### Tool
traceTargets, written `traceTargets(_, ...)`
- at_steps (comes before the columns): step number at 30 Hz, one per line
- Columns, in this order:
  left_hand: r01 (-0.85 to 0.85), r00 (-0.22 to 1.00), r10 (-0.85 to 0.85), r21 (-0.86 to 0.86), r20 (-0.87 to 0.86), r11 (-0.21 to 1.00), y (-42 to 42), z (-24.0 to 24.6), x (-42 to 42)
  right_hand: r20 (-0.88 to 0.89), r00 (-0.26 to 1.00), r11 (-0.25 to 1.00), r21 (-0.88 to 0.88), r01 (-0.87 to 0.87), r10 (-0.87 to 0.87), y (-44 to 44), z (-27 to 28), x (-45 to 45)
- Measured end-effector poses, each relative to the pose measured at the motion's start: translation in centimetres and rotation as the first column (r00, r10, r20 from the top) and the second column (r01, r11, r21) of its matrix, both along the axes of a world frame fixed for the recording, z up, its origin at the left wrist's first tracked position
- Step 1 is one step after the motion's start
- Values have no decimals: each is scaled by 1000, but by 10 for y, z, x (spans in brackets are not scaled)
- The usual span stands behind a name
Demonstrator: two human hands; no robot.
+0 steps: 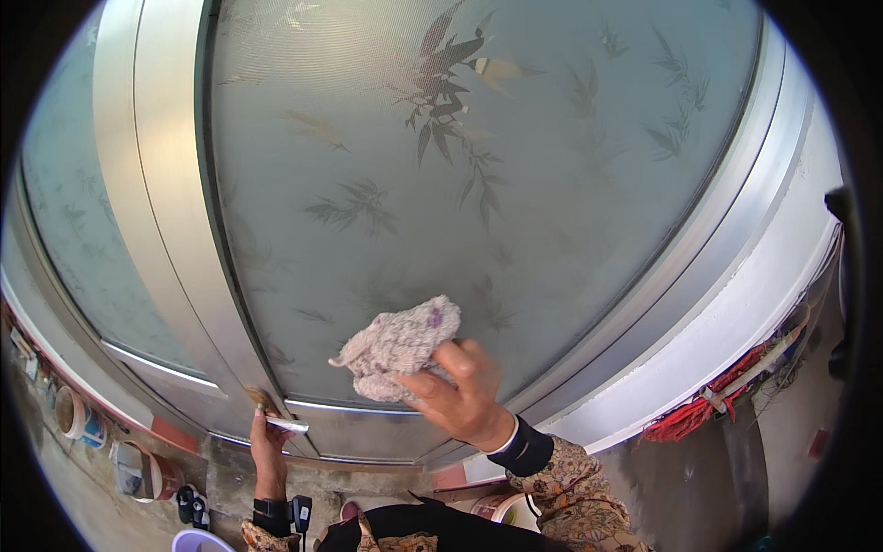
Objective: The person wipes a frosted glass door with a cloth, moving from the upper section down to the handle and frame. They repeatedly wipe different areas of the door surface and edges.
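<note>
A frosted glass door panel (524,234) with a bamboo-leaf pattern fills the middle of the view, set in a metal frame (165,159). My right hand (462,390) grips a crumpled, fluffy pale cloth (403,348) with purple spots, in front of the lower part of the glass. Lower left, my left hand (268,448) is at the door's metal handle (288,424), its fingers around or against it; how firmly it holds cannot be told. A brownish knob or plate (258,397) shows just above those fingers.
Buckets (81,421) and a tub (148,472) stand at the left wall, near dark shoes (192,507). A lilac basin (200,541) lies at the bottom edge. A pale bucket (507,510) is beside my right sleeve. Red cords (690,414) hang on the right.
</note>
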State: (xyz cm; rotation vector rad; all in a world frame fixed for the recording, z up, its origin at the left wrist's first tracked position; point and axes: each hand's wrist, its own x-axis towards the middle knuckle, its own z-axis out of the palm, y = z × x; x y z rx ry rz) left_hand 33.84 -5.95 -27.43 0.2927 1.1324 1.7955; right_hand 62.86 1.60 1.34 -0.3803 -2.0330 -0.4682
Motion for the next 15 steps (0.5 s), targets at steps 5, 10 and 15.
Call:
traceTargets(5, 23, 1000, -23, 46, -10, 999, 0, 2, 1, -544, 794, 853, 245, 460, -272, 22, 112, 11)
traceTargets(10, 7, 1000, -7, 51, 2, 999, 0, 6, 4, -333, 894, 880, 266, 394, -299, 34, 81, -12)
traceTargets(15, -2, 1000, 2, -8, -17, 1000, -1, 12, 6, -72, 989, 971, 191, 142, -131, 24, -32, -42)
